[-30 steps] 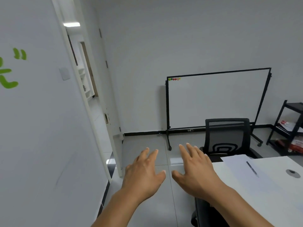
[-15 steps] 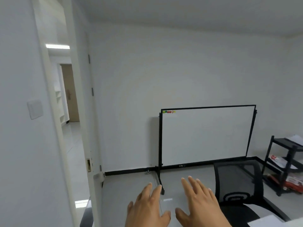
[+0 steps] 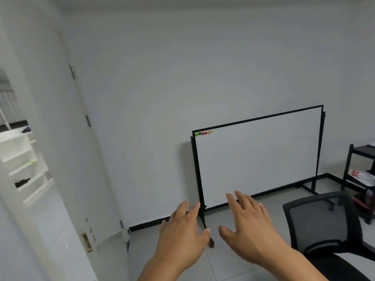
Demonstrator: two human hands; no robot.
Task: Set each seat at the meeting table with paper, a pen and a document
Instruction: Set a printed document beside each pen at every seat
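Standing at the far left is a white shelving unit (image 3: 22, 159) seen through the doorway, with a small dark item on one of its shelves and another on top; beside it the open white door (image 3: 67, 138) shows its edge, with two hinges higher up and a lock plate low down. No writing can be read anywhere in view. Next comes the plain wall with a black skirting strip along its foot, and grey floor tiles (image 3: 142, 250) below. The left hand (image 3: 180, 236) is held out palm down over the floor, fingers straight and close together, thumb out to the side, holding nothing. Behind it the black frame leg of a rolling whiteboard (image 3: 257, 159) comes down to a castor. The board is blank apart from a row of small coloured magnets (image 3: 203, 133), green, red and yellow, at its top left corner. The right hand (image 3: 249, 230) is held out level with the left, just beside it but apart, palm down, fingers spread a little and straight, thumb out, also holding nothing. To its right stands a black mesh-backed office chair (image 3: 322, 226), its back towards the camera. At the far right a black metal rack (image 3: 361, 175) carries some papers or packets, one with red on it, too blurred to read. Paper, pen, document and the bench do not show in this view.
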